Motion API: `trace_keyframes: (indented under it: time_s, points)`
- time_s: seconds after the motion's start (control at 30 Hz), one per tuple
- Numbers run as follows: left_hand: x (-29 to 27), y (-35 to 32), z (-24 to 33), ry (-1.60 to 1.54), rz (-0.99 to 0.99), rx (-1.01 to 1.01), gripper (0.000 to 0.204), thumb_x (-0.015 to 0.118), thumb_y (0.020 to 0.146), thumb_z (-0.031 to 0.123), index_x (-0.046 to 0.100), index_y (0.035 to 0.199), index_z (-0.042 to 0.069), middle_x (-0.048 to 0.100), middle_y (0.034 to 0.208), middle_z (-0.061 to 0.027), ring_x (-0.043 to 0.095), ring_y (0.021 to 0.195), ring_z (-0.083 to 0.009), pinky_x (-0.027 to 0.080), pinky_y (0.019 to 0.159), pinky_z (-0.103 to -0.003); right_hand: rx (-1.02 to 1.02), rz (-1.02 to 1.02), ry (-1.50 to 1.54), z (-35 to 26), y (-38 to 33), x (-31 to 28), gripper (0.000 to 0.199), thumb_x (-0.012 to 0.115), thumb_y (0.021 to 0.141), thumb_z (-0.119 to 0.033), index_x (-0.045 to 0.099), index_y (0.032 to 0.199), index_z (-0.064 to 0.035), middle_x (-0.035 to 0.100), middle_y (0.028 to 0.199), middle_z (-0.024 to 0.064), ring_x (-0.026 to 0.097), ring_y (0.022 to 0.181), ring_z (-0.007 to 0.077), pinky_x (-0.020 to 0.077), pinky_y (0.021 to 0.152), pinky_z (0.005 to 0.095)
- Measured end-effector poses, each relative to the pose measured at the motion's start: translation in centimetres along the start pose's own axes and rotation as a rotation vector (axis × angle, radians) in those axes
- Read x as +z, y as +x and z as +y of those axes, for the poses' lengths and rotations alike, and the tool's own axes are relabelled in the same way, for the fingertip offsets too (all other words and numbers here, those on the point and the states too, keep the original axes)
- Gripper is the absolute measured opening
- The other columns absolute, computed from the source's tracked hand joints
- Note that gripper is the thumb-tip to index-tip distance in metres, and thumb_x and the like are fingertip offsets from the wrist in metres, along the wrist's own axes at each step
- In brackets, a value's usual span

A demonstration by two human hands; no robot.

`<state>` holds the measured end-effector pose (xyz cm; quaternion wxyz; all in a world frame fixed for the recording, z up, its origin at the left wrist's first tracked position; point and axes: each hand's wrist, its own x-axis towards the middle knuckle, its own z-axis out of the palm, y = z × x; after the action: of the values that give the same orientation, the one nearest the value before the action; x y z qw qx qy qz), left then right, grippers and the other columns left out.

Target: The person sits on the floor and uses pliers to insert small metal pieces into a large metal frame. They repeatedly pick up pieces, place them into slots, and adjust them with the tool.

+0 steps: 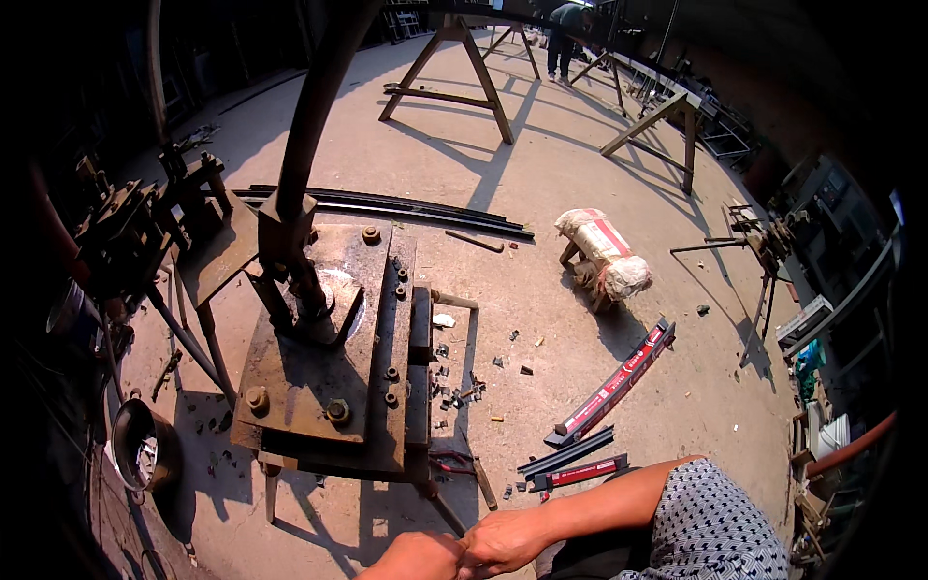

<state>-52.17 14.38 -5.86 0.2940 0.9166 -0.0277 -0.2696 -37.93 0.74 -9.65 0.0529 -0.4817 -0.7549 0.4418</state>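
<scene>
At the lower edge, my left hand [418, 555] and my right hand [509, 541] meet. Both sets of fingers are curled closed, and whatever is between them is too hidden to make out. Just beyond and to the left stands a rusty bolted hand press [319, 387] with a long upright lever [324, 106]. Red-handled pliers [454, 462] lie under the press's right edge. To the right of the press, dark metal profiles with red labels [614, 385] rest on the floor, beside a short plain dark profile [568, 451].
Small dark metal offcuts [459, 394] litter the floor by the press. A metal pot [145, 449] stands left. Farther off are a wrapped stool [599, 246], long black bars [416, 211], trestles [464, 82], a tripod stand [764, 251] and another person [568, 39].
</scene>
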Motion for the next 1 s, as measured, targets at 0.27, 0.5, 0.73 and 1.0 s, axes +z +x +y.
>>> trace_keyframes:
  time_s: [0.27, 0.5, 0.73, 1.0]
  points:
    - [1.8, 0.2, -1.3, -0.066, 0.116, 0.008, 0.025, 0.064, 0.078, 0.026, 0.072, 0.076, 0.002, 0.068, 0.080, -0.0229, 0.068, 0.078, -0.0404, 0.053, 0.074, -0.049, -0.109, 0.302, 0.059, -0.1, 0.0, 1.1, 0.032, 0.057, 0.094, -0.044, 0.068, 0.090, -0.0137, 0.070, 0.090, 0.0120, 0.066, 0.083, 0.0378, 0.0526, 0.071, 0.0509]
    - [1.7, 0.7, -1.3, -0.075, 0.135, 0.068, 0.027, 0.064, 0.081, 0.030, 0.072, 0.076, 0.004, 0.068, 0.078, -0.0218, 0.067, 0.076, -0.0402, 0.052, 0.071, -0.049, -0.081, 0.171, -0.008, 0.1, -0.5, 0.1, 0.032, 0.060, 0.091, -0.043, 0.068, 0.093, -0.0123, 0.070, 0.091, 0.0140, 0.066, 0.084, 0.0382, 0.0526, 0.071, 0.0502]
    - [2.0, 0.6, -1.4, -0.061, 0.115, 0.044, 0.025, 0.064, 0.084, 0.034, 0.074, 0.087, 0.011, 0.069, 0.083, -0.0206, 0.068, 0.078, -0.0393, 0.052, 0.072, -0.049, -0.109, 0.160, 0.129, 0.9, 0.0, 0.6, 0.024, 0.063, 0.086, -0.028, 0.062, 0.098, -0.0064, 0.067, 0.091, 0.0181, 0.065, 0.086, 0.0410, 0.0519, 0.072, 0.0500]
    - [0.5, 0.3, -0.7, -0.082, 0.013, -0.007, 0.024, 0.066, 0.088, 0.034, 0.074, 0.104, 0.019, 0.070, 0.091, -0.0176, 0.068, 0.084, -0.0363, 0.052, 0.075, -0.048, -0.142, 0.146, 0.109, 1.4, 0.3, 0.9, 0.020, 0.058, 0.092, -0.023, 0.062, 0.098, -0.0046, 0.067, 0.089, 0.0197, 0.064, 0.083, 0.0414, 0.0515, 0.072, 0.0492]
